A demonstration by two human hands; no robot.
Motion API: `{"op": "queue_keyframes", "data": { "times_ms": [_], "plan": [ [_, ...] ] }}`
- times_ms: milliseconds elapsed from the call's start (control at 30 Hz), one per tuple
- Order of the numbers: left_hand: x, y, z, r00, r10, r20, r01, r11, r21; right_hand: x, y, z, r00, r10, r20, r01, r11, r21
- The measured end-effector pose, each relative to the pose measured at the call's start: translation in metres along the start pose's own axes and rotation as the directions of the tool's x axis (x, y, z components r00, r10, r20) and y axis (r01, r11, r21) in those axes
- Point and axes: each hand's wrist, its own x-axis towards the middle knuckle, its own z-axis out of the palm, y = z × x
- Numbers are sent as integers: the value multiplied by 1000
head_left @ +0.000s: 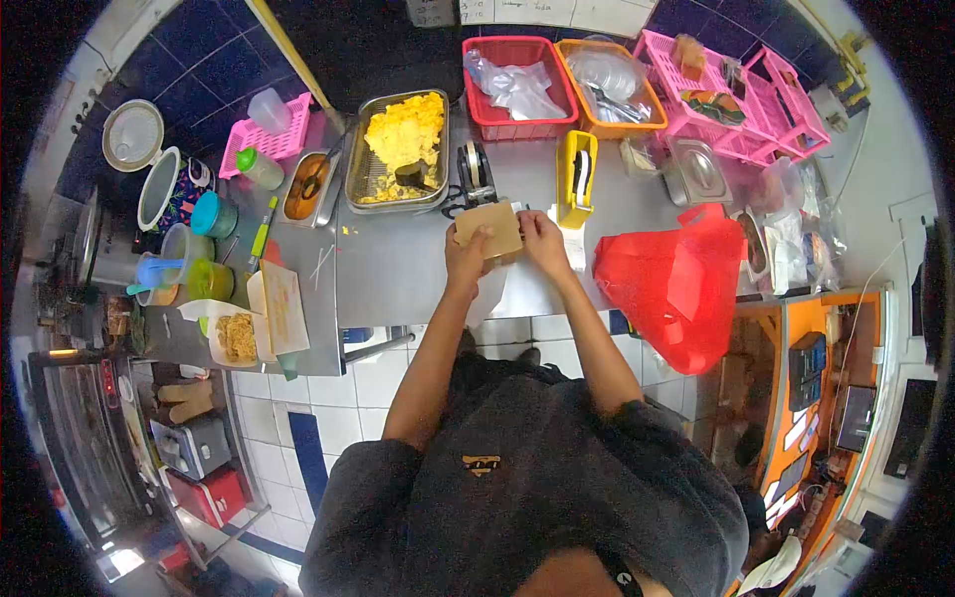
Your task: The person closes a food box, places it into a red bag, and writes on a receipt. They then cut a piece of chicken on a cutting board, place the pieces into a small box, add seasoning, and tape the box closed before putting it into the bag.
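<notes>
A small brown cardboard food box (494,225) is held above the steel table in front of me. My left hand (466,261) grips it from the left, with the thumb lying across its face. At the box's right edge, the bent fingers of my right hand (542,243) press against its side; their tips are partly hidden. Just beyond the hands stand a black tape dispenser (476,171) and a yellow tape dispenser (576,179). To the right of my right hand lies a red bag (668,284).
A steel tray (356,179) holds yellow crumbly food and a dark scoop. Behind are a red basket (517,129) and an orange basket (637,125) with plastic packaging. On the left, an open box (286,308) contains food, near several cups. Pink racks (766,149) stand back right.
</notes>
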Motion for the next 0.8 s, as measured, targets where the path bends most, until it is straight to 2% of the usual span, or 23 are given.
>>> {"op": "queue_keyframes", "data": {
  "times_ms": [33,67,100,133,167,233,333,467,533,667,733,800],
  "plan": [
    [0,3,0,1000,-13,-3,13,1000,-27,18,6,4,1000,-5,4,5,1000,6],
    [6,-5,-4,1000,-10,-7,10,1000,-25,33,14,4,969,185,165,-179,983,-46],
    [17,-21,-9,997,76,-14,-76,997,12,40,19,4,878,368,306,-345,930,-129],
    [20,-22,-9,986,163,-17,-162,986,48,42,1,4,841,441,313,-423,897,-129],
    [20,-24,-11,986,163,-20,-162,986,49,41,-17,3,840,441,315,-423,897,-129],
    [13,-12,-10,998,57,-13,-57,997,51,43,-36,4,751,554,361,-572,818,-64],
    [28,-30,-16,993,122,5,-122,991,55,43,-38,7,737,544,400,-598,801,12],
    [19,-18,-11,996,91,-10,-90,992,92,51,-21,9,701,587,406,-646,763,13],
    [5,-5,-9,1000,-7,5,7,998,63,50,-21,12,662,599,451,-715,686,138],
    [2,-13,-5,1000,6,26,-8,999,53,37,-47,13,657,607,447,-744,619,254],
    [-8,-14,-3,1000,-9,28,7,998,55,37,-43,12,578,618,533,-814,490,313],
    [-15,-24,-1,1000,20,23,-22,998,63,35,-45,10,590,618,520,-806,488,335]
  ]
}}
